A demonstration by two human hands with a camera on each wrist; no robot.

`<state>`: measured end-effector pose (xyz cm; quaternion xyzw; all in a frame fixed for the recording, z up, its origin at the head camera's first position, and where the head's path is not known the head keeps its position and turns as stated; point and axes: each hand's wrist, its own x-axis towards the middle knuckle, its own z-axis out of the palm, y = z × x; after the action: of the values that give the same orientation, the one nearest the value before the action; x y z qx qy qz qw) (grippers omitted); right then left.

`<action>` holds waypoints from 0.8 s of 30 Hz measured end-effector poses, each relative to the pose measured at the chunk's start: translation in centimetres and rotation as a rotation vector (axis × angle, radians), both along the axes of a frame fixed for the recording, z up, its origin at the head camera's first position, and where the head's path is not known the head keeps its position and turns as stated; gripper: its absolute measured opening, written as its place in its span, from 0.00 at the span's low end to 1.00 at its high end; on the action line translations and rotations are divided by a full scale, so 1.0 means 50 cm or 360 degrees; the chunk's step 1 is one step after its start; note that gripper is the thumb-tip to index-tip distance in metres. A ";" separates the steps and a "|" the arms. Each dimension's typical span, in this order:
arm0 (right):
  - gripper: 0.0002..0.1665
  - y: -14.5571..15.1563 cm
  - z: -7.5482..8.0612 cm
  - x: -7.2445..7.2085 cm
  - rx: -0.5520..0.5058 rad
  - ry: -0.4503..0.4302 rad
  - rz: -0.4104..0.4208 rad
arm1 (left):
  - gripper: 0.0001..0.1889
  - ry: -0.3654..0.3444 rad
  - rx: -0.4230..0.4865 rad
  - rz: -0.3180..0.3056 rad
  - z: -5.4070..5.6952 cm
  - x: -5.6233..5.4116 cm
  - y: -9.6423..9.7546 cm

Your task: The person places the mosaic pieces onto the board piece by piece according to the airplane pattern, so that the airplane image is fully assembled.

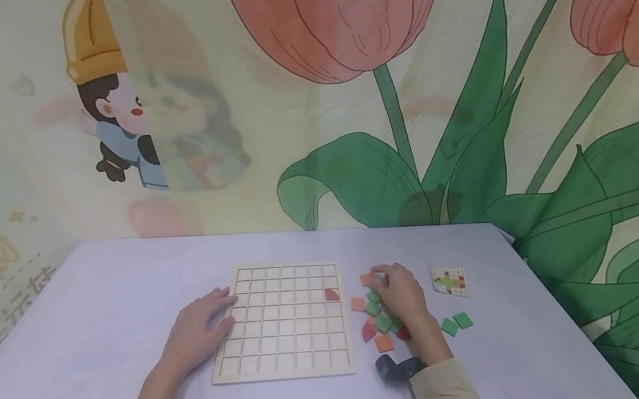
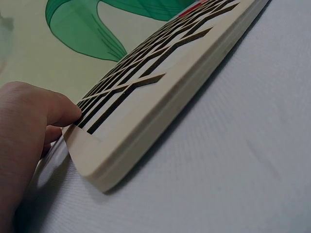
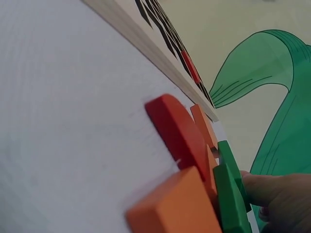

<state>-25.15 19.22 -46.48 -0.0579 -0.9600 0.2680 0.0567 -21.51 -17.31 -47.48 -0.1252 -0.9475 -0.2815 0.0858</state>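
A pale wooden grid board [image 1: 286, 376] lies on the table, with one red quarter-round tile [image 1: 332, 294] in a cell toward its right side. My left hand [image 1: 199, 329] rests at the board's left edge; the left wrist view shows the thumb [image 2: 65, 109] on the rim. My right hand [image 1: 398, 292] is over the loose tiles right of the board, its fingertips right at an orange square tile [image 1: 366, 279]; whether they pinch it I cannot tell. Green tiles [image 1: 382, 323] and red tiles [image 1: 369, 331] lie beneath and beside this hand, partly hidden by it.
A small pattern card [image 1: 450, 282] showing a coloured grid lies to the right. Two green square tiles [image 1: 456, 324] sit below it, apart from the pile. A white cloth [image 1: 140, 272] covers the table, and a printed curtain [image 1: 208, 106] hangs behind it.
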 end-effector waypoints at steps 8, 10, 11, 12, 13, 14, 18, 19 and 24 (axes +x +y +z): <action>0.19 -0.001 -0.002 -0.002 -0.0003 -0.0046 -0.0002 | 0.21 -0.0002 -0.0001 -0.0010 -0.004 0.000 -0.001; 0.18 -0.001 -0.002 -0.003 -0.0008 -0.0046 0.0003 | 0.21 0.0005 0.0002 -0.0013 -0.005 -0.001 -0.002; 0.18 -0.001 -0.002 -0.003 -0.0010 -0.0044 0.0006 | 0.21 0.0012 0.0004 -0.0014 -0.004 -0.001 -0.002; 0.18 -0.001 -0.002 -0.003 -0.0012 -0.0042 0.0010 | 0.21 0.0017 0.0006 -0.0015 -0.004 -0.001 -0.002; 0.18 0.000 -0.002 -0.004 -0.0009 -0.0039 0.0014 | 0.21 0.0021 0.0008 -0.0016 -0.004 -0.001 -0.003; 0.18 0.000 -0.002 -0.004 -0.0011 -0.0038 0.0016 | 0.21 0.0027 0.0010 -0.0019 -0.003 -0.001 -0.003; 0.17 0.001 0.000 -0.003 -0.0014 -0.0037 0.0031 | 0.21 0.0037 0.0011 -0.0021 -0.003 0.000 -0.003; 0.17 0.001 0.001 -0.003 -0.0019 -0.0039 0.0031 | 0.21 0.0035 0.0013 -0.0019 -0.003 0.000 -0.003; 0.17 0.000 0.004 -0.002 -0.0020 -0.0056 0.0022 | 0.21 0.0019 0.0005 -0.0011 -0.005 0.000 -0.002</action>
<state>-25.26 19.21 -46.30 -0.0562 -0.9595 0.2734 0.0375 -21.51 -17.38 -47.75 -0.1300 -0.9460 -0.2827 0.0905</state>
